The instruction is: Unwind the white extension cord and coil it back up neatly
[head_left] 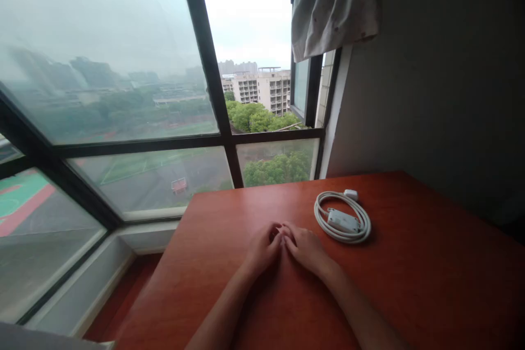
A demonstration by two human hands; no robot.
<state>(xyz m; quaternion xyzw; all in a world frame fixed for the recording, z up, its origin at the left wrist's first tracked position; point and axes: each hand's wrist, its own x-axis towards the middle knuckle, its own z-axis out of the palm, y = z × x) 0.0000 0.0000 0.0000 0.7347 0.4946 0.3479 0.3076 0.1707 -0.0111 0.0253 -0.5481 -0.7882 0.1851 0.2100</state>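
My left hand [264, 246] and my right hand [304, 245] rest on the reddish-brown wooden table [213, 262], their curled fingers meeting at the tips. A small dark gap shows between the left thumb and forefinger, and I see no object in either hand. Just beyond my right hand, to its right, lies a coiled white cable [364, 229]. A white box-shaped power adapter [343, 221] sits inside the coil, and a small white plug block [351, 194] lies at its far edge. The hands do not touch the coil.
A dark-framed window [217, 65] runs along the far and left sides, with one pane swung outward. A pale curtain [334, 8] hangs bunched above the table's far right part. At the right stands a grey wall [418, 76]. The table's left edge drops to a reddish floor [127, 298].
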